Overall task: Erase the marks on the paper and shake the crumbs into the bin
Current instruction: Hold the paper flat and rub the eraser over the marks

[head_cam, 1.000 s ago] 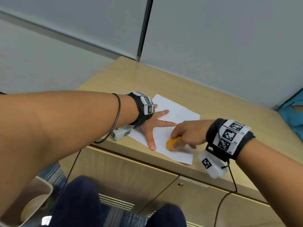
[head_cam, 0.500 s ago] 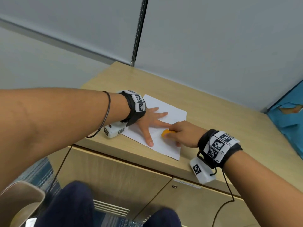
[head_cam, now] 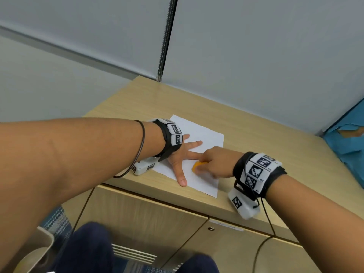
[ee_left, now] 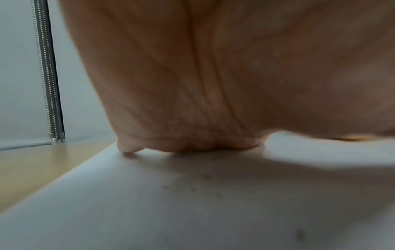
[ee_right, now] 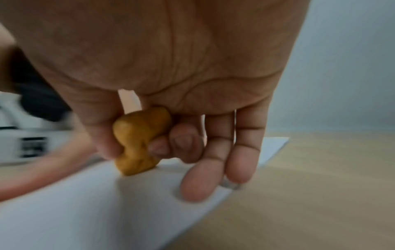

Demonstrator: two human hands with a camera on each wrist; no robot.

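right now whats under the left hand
The paper, pressed flat on the cabinet top by the left hand. Small dark crumbs lie by the palm. Any marks under the palm are covered.

White paper [head_cam: 204, 134] on light wood-grain cabinet top [head_cam: 266, 138]. Orange-yellow eraser [ee_right: 138, 140]. Black wristbands [head_cam: 258, 174] with black-and-white square code tags. Grey wall [head_cam: 256, 46], blue cloth [head_cam: 350, 142], navy trousers [head_cam: 90, 251], beige bin [head_cam: 46, 239].
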